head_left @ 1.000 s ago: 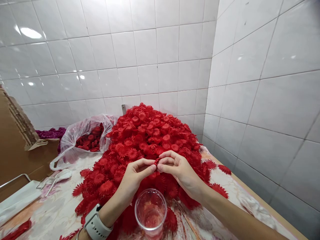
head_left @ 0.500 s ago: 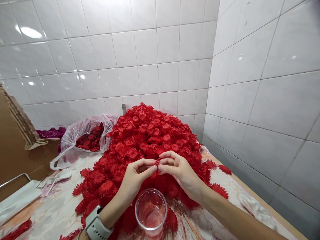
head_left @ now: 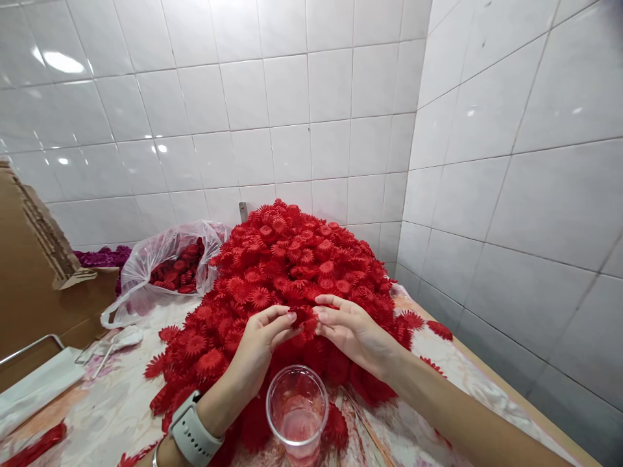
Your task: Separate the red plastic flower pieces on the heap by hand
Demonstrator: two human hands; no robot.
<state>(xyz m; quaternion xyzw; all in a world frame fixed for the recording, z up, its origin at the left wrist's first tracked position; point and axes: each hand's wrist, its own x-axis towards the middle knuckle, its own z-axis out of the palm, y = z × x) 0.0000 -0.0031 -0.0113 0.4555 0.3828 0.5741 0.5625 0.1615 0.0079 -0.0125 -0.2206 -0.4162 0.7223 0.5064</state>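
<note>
At frame centre, the left hand (head_left: 260, 337) and right hand (head_left: 350, 331) pinch one red flower piece (head_left: 304, 316) between closed fingertips, above a clear cup (head_left: 297, 408); no writing legible.

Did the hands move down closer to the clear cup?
Yes. The left hand and right hand dropped slightly toward the clear cup, pinching a red flower piece between them.

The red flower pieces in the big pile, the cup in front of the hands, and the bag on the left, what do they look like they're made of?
Red flower pieces: probably moulded plastic or stiff synthetic fabric, matt, with crisp ribbed petals. Cup: clear plastic or glass; see-through wall, thin rim, so probably plastic. Bag: thin clear plastic film, crinkled and glossy.
</note>
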